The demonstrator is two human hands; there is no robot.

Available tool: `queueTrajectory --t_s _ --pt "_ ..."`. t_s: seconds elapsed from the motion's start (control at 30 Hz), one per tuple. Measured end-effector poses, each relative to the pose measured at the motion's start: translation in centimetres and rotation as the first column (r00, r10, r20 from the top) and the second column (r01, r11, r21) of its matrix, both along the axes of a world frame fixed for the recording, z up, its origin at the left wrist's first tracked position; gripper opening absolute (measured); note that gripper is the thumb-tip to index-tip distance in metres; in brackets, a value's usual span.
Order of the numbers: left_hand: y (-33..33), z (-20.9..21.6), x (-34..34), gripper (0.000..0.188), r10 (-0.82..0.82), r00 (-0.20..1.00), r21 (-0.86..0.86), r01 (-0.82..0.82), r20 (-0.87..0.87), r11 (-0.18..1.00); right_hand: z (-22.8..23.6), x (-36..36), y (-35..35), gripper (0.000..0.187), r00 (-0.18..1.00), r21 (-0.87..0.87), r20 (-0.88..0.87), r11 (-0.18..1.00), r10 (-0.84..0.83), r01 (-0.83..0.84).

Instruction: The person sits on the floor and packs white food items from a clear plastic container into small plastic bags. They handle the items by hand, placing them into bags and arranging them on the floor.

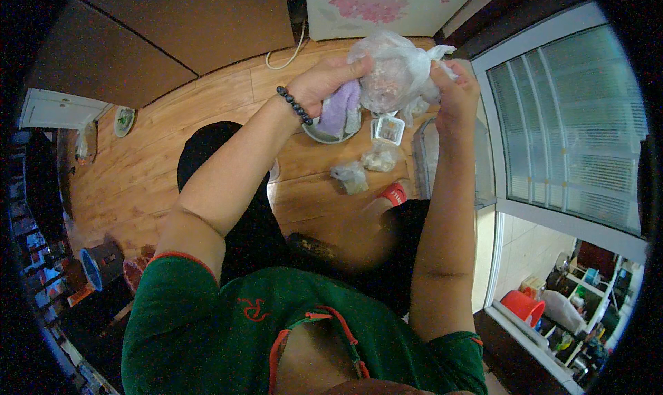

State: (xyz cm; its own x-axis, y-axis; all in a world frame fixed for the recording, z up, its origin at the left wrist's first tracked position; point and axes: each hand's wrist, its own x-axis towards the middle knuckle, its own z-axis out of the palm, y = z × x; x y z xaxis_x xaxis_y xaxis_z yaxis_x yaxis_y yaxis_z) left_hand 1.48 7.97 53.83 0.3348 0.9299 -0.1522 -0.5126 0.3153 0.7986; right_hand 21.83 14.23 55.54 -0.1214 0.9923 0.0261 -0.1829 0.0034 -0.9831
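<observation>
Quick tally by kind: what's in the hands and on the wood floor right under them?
Clear plastic bags: 3, one held in both hands, two small on the floor
Purple cloth: 1
Round bowl: 1
Small square tub: 1
Red-capped bottle: 1
Total: 7

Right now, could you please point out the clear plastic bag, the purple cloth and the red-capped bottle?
clear plastic bag point(394, 67), head view, its bulging middle.
purple cloth point(340, 110), head view, its hanging fold.
red-capped bottle point(395, 194), head view, its red cap.

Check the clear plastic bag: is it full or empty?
Full: the plastic bag bulges with pale lumpy contents, held up between left hand and right hand.
</observation>
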Motion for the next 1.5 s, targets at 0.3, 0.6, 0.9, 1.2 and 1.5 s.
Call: queueTrajectory --t_s 0.3,0.6,0.9,1.2,1.5 --pt "0.4 -1.2 0.4 0.035 0.076 0.989 -0.171 -0.053 0.130 0.984 1.4 -0.6 -0.7 0.025 0.990 0.081 0.116 0.993 0.074 -0.084" --pt "0.1 -0.7 0.0 0.035 0.133 0.933 -0.306 -0.026 0.336 0.952 2.2 0.0 -0.4 0.045 0.839 -0.085 -0.392 0.894 0.377 -0.441" --pt "-0.1 -0.8 0.9 0.043 -0.054 0.996 -0.286 0.072 0.072 0.955 -0.8 -2.4 -2.3 0.050 0.819 -0.270 -0.499 0.848 0.282 -0.456" --pt "1.1 0.1 -1.4 0.048 0.374 0.736 0.514 -0.042 -0.564 0.857 -0.9 -2.5 -1.5 0.056 0.964 -0.061 -0.150 0.971 0.221 -0.232" --pt "0.5 0.7 0.9 0.036 0.288 0.946 0.112 -0.273 -0.152 0.956 -1.3 -3.3 -2.2 0.058 0.926 -0.213 -0.234 0.914 0.295 -0.345"
